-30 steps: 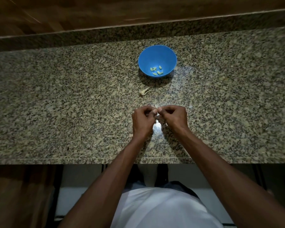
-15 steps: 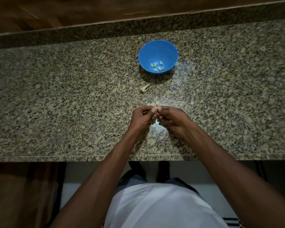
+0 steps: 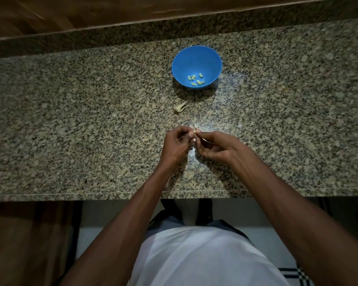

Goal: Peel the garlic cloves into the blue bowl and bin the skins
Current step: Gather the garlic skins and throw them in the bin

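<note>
Meanwhile the right hand (image 3: 213,146) has turned since a second ago: its knuckles were bunched tight against the left hand (image 3: 176,144), and now the wrist has swung outward and the fingers have loosened a little, though both hands keep pinching the garlic clove (image 3: 195,129) at their meeting fingertips above the granite counter (image 3: 70,120). Only a pale papery tip of it shows, so I cannot tell how much skin is off; I take the twist as the skin being worked loose, the clove not yet ready to drop. The blue bowl (image 3: 196,56), smooth, round plastic, sits well beyond the hands, holding a few small, pale, glossy peeled cloves (image 3: 195,80). Between bowl and hands lies a dry, curled scrap of skin (image 3: 180,108), still to be binned. The counter is speckled, polished stone.
</note>
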